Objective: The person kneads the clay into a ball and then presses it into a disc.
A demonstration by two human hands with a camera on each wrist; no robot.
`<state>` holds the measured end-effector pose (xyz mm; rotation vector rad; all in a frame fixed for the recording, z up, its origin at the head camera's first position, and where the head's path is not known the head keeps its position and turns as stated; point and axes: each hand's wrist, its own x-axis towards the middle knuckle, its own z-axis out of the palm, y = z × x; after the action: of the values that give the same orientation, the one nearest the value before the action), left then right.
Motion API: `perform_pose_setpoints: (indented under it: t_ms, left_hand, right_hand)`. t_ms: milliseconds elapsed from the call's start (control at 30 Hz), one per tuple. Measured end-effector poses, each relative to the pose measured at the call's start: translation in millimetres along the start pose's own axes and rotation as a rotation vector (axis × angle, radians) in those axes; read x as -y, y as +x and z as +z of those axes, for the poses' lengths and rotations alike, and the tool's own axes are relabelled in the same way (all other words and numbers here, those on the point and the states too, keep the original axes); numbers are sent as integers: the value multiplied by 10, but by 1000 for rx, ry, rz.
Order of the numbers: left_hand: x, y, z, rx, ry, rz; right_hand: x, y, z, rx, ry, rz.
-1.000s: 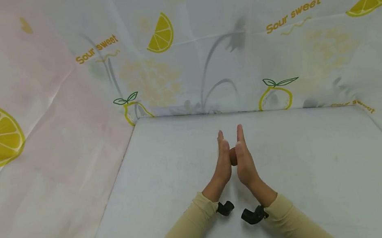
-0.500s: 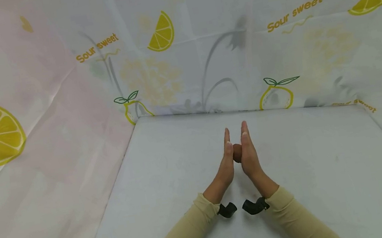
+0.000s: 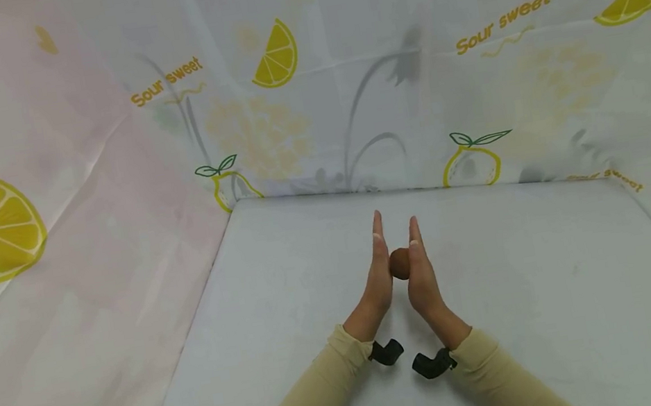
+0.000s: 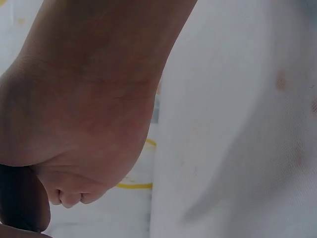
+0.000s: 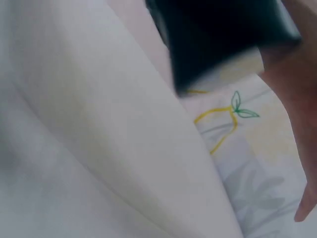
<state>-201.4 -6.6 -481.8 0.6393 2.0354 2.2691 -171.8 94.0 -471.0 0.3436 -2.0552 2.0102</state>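
A small brown ball [image 3: 400, 264], with the look of clay or dough, sits between my two palms above the white tabletop. My left hand [image 3: 379, 278] presses it from the left, fingers straight and pointing forward. From the other side my right hand [image 3: 422, 280] presses on it, also flat with straight fingers. The left fingertips reach slightly farther forward than the right. In the left wrist view the left hand [image 4: 89, 114] fills the upper left, and a dark rounded shape shows beside the palm. Only an edge of the right hand [image 5: 297, 99] appears in the right wrist view.
The white tabletop [image 3: 284, 265] spreads beneath both arms. A lemon-printed curtain [image 3: 339, 124] stands behind it and along the sides. Black curved wrist mounts [image 3: 432, 364] jut inward below the hands, close to each other.
Over the last half second the left hand has slid forward and the right hand back, both shifting slightly left. The ball stays between the palms and has moved a little left with them.
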Motion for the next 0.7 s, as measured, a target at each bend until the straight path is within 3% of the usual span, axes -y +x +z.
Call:
perform_pose_setpoints:
  t_ms: [133,333,500,700]
  left_hand:
    - [10,9,4,-62,3,-37]
    - [38,28,19,-138,3,-84]
    - [69,49,18,-158,1,-113]
    - [101,46,12,-168,7,-135]
  right_hand:
    - [-27,-41,58,22,16,-115]
    - [-141,-84,134,34,-58,-252]
    - [-288,-97,165,-6,-68,-256]
    - [-238,-94,156,-3,-63,-258]
